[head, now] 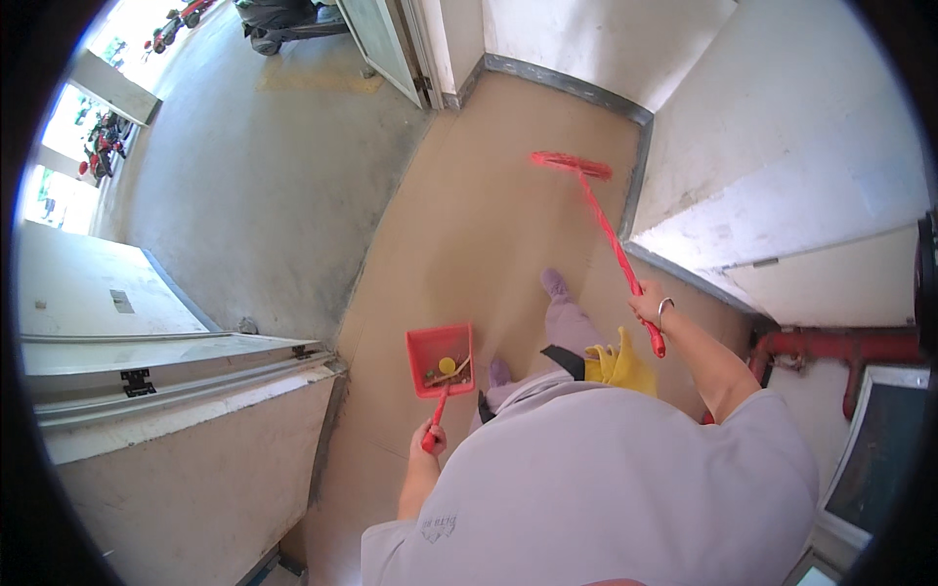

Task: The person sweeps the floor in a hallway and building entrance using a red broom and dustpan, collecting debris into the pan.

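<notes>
My right hand (648,302) is closed round the red handle of a broom (619,249), near its lower end in the picture. The broom's red bristle head (571,164) lies on the tan floor, close to the grey skirting of the far corner. In my left hand (431,439) is the short handle of a red plastic dustpan (416,366). A round yellow piece (447,365), thin sticks and small debris lie inside the pan. Yellow gloves (623,365) hang at my waist, beside a black strap.
White walls with grey skirting (571,89) bound the floor ahead and right. An open door (385,47) stands at the top, another door frame (183,373) at left. A covered scooter (293,26) is parked outside. Red pipes (843,344) run at right.
</notes>
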A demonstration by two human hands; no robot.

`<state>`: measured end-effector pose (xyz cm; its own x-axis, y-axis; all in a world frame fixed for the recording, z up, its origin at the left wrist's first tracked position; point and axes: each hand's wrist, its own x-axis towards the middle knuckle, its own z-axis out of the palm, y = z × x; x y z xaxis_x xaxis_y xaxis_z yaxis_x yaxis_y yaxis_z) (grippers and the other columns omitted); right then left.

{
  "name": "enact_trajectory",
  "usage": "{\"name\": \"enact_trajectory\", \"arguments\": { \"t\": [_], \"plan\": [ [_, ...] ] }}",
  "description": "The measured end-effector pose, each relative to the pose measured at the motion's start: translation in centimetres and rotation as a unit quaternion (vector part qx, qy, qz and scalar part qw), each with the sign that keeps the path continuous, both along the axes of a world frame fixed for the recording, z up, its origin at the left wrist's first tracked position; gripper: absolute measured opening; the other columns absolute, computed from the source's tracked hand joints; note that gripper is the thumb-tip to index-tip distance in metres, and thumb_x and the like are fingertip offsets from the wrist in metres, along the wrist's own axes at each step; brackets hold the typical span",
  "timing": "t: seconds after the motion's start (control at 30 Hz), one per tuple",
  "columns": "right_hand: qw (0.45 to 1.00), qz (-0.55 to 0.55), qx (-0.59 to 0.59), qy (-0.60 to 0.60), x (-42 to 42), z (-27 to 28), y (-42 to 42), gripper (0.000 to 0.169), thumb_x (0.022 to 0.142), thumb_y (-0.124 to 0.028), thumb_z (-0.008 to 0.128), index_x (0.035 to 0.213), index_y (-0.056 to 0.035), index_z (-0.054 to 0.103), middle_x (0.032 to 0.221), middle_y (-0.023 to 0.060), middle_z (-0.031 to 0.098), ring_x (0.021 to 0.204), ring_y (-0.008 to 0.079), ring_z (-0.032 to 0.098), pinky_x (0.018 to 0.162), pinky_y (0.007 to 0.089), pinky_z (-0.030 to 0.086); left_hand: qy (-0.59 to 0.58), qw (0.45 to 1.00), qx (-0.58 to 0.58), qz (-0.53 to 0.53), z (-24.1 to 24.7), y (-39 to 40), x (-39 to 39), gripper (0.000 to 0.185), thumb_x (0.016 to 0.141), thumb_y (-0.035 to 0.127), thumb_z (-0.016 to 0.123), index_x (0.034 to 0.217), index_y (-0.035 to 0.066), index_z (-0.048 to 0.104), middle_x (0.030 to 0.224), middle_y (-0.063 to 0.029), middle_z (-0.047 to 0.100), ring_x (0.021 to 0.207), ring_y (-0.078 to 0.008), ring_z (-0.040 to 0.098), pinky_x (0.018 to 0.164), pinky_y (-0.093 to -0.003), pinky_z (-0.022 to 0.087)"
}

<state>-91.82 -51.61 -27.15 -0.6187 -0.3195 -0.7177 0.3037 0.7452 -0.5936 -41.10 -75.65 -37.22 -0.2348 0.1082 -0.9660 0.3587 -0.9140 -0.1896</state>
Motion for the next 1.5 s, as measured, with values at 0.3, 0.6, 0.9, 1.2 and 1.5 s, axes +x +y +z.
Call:
{"name": "enact_trajectory", "arguments": {
  "t": [0.3,0.6,0.9,1.2,1.5],
  "plan": [
    [0.998,0.013,-0.015,0.066,-21.4,-10.6,-10.4,0.003,0.066,-0.001,0.046,0.069,0.0000,0.046,0.050,0.0088,0.047,0.039,0.0170,0.046,0.033,0.0299,0.036,0.047,0.976,-0.048,0.209,4.1,5.8,-8.0,0.018,0.083,0.015,0.042,0.081,-0.002,0.039,0.054,-0.0032,0.041,0.040,-0.0093,0.043,0.036,-0.0171,0.042],
    [0.991,0.086,0.102,-0.019,-22.1,-11.6,-24.6,0.015,0.065,-0.007,0.050,0.075,0.0037,0.049,0.059,0.0146,0.053,0.053,0.0273,0.055,0.043,0.0366,0.043,-0.002,0.899,-0.041,0.436,10.1,8.6,-17.5,0.025,0.083,0.017,0.040,0.084,-0.007,0.034,0.055,-0.0035,0.041,0.039,-0.0089,0.042,0.035,-0.0162,0.041],
    [0.875,0.466,0.065,0.113,-13.0,-10.7,-18.5,0.030,0.068,-0.012,0.049,0.096,-0.0019,0.045,0.092,0.0220,0.052,0.088,0.0363,0.050,0.075,0.0379,0.043,0.012,0.849,-0.059,0.525,7.2,14.9,-18.2,0.020,0.083,0.014,0.041,0.082,-0.005,0.035,0.054,-0.0025,0.040,0.039,-0.0089,0.042,0.035,-0.0162,0.041],
    [0.557,0.820,-0.012,0.134,-10.8,-9.3,-17.8,0.024,0.065,-0.009,0.051,0.089,-0.0052,0.048,0.088,0.0179,0.054,0.087,0.0335,0.051,0.073,0.0381,0.042,0.047,0.766,-0.091,0.635,2.8,24.6,-17.9,0.012,0.077,0.003,0.045,0.075,-0.001,0.034,0.052,-0.0041,0.039,0.040,-0.0127,0.042,0.037,-0.0193,0.042],
    [0.578,0.792,-0.147,0.131,-6.6,-6.2,-17.8,0.029,0.066,-0.018,0.052,0.093,-0.0094,0.049,0.084,0.0162,0.055,0.080,0.0324,0.052,0.069,0.0377,0.041,0.087,0.771,-0.232,0.587,-2.3,35.5,-13.8,0.009,0.073,-0.002,0.045,0.072,0.002,0.037,0.054,-0.0030,0.038,0.044,-0.0121,0.041,0.042,-0.0195,0.041]
  ]
}}
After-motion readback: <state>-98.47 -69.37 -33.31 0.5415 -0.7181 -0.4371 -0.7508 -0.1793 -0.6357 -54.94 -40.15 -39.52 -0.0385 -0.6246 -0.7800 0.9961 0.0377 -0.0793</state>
